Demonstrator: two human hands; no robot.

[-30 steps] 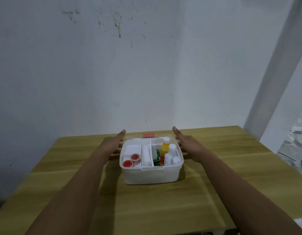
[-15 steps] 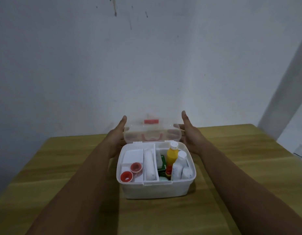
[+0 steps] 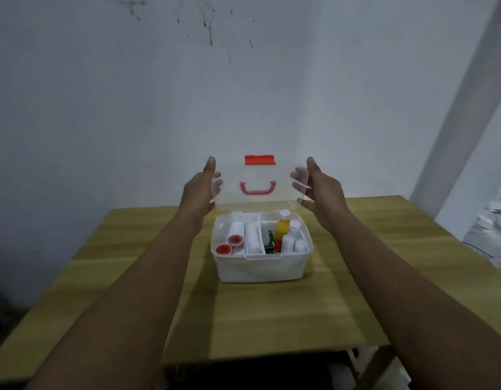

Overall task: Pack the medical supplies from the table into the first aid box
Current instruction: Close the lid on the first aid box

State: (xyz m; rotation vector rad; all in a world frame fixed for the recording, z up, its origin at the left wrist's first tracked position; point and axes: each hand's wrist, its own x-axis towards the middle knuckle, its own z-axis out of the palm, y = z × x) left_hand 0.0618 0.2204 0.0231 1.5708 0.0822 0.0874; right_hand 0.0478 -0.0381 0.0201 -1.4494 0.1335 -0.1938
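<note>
Head view: a white box [image 3: 260,267] stands on a wooden table [image 3: 272,313], nearer the far edge than the near one and about midway between the left and right edges. Its clear lid [image 3: 259,187] is raised nearly upright above the back rim of the box, with a red latch [image 3: 260,159] at its top edge and a red handle [image 3: 257,188] at its middle.

The left hand [image 3: 197,190] grips the left edge of the lid, thumb pointing up along the near face and fingers [image 3: 217,181] curled behind, seen through the plastic. The right hand [image 3: 322,192] grips the right edge the same way, thumb up, fingers [image 3: 298,178] showing through the lid. Both forearms reach in from the near edge of the table.

Inside the box, the left compartments hold two red-capped jars [image 3: 229,244] by the front wall and white rolls [image 3: 252,237] behind and beside them. The right compartment holds an upright yellow bottle [image 3: 282,229] with a white cap, white bottles [image 3: 293,239] just beside it, and a green packet [image 3: 269,242] to its left.

A stained white wall [image 3: 187,80] rises behind the table.
</note>
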